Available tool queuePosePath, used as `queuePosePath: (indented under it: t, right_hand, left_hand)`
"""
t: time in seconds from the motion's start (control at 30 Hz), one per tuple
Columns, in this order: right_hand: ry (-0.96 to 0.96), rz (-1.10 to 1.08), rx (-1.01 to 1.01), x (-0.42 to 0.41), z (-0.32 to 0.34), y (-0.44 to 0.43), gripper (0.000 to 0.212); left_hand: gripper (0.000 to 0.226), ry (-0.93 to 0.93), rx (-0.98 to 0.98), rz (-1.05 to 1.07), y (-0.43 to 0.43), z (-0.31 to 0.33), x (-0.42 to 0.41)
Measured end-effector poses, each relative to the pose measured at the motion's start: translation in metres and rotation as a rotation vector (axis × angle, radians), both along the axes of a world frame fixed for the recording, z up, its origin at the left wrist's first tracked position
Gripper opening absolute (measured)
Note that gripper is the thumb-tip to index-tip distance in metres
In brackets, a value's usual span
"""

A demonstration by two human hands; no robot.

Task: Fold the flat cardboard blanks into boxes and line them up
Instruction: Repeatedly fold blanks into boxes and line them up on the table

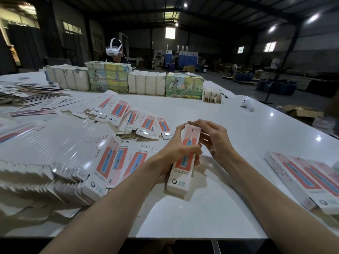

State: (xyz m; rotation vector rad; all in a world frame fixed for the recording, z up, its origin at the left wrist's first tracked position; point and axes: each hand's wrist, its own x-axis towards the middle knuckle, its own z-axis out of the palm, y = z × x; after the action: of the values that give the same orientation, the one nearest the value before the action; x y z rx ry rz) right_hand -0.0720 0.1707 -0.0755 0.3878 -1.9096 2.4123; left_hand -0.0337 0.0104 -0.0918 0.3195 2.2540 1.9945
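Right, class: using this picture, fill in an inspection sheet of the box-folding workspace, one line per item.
Surface: white table, glossy, with lamp glare.
Job's things: half-folded box in both hands; flat blanks heaped left; finished boxes lined up right.
Clutter: bundled stacks along the far edge; white controller.
Grips: left hand holds the box's middle; right hand pinches its top end.
Cables: white cable from a far person's headset.
Surroundings: dim warehouse; open carton on the floor.

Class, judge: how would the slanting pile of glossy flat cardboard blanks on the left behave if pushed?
The slanting pile of glossy white cardboard blanks would probably slide apart: its sheets lie fanned and shiny. Each looks thin, so likely light and bendy.
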Motion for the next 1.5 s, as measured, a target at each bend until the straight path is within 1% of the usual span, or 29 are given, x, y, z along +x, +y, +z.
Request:
queuePosePath:
  t: [0.13, 0.27, 0.4, 0.5, 0.67, 0.8, 0.97, 1.1, 1.2, 1.27, 1.37, 1.43, 1.5]
  right_hand:
    - [-0.072, -0.015, -0.051, -0.0025, 0.0015, 0.0020, 0.012]
    - [-0.101, 0.009, -0.066, -0.0014, 0.0030, 0.0035, 0.020]
    - [-0.099, 0.027, -0.057, -0.0016, 0.0020, 0.0057, 0.018]
    - [-0.114, 0.027, -0.049, -0.0014, 0.0011, 0.0058, 0.022]
    - [-0.115, 0.033, -0.067, -0.0008, 0.0019, 0.0063, 0.025]
    - [-0.113, 0.048, -0.090, -0.0004, 0.0019, 0.0062, 0.027]
    - [-0.167, 0.076, -0.117, -0.0006, 0.0016, 0.0071, 0.040]
    - [-0.136, 0.083, -0.103, -0.0012, 0.0014, 0.0070, 0.038]
    - [-0.086, 0.074, -0.079, -0.0026, 0.0010, 0.0038, 0.031]
    - [-0.008, 0.042, -0.016, -0.0025, -0.0004, 0.0002, 0.024]
    - [0.122, 0.034, 0.085, -0.0004, -0.0037, -0.0013, 0.021]
    - [0.163, 0.022, 0.133, 0.0005, -0.0047, 0.0003, 0.021]
    - [0.166, 0.030, 0.139, 0.0009, -0.0053, 0.0020, 0.021]
  left_hand:
    - [0.090, 0.022, 0.002, -0.014, 0.0003, 0.0002, 0.0033]
    - [0.094, 0.051, -0.034, 0.024, 0.0034, -0.0015, 0.0023]
    - [0.105, 0.072, -0.029, 0.032, 0.0027, -0.0033, 0.0016]
    - [0.109, 0.084, -0.026, 0.012, 0.0023, -0.0030, 0.0016]
    - [0.105, 0.081, 0.006, 0.006, 0.0028, -0.0020, 0.0035]
    - [0.097, 0.077, 0.003, 0.010, 0.0035, 0.0000, 0.0065]
    - [0.093, 0.056, -0.002, 0.005, 0.0029, 0.0028, 0.0088]
    - [0.093, 0.038, 0.008, 0.005, 0.0024, 0.0028, 0.0088]
    - [0.093, 0.059, 0.007, 0.075, 0.0024, 0.0023, 0.0061]
    - [0.093, 0.054, 0.072, 0.104, 0.0000, 0.0016, 0.0042]
    - [0.095, 0.015, 0.201, 0.080, -0.0034, 0.0010, 0.0041]
    - [0.097, 0.011, 0.221, 0.069, -0.0045, 0.0007, 0.0035]
    - [0.101, 0.012, 0.218, 0.059, -0.0047, -0.0002, 0.0032]
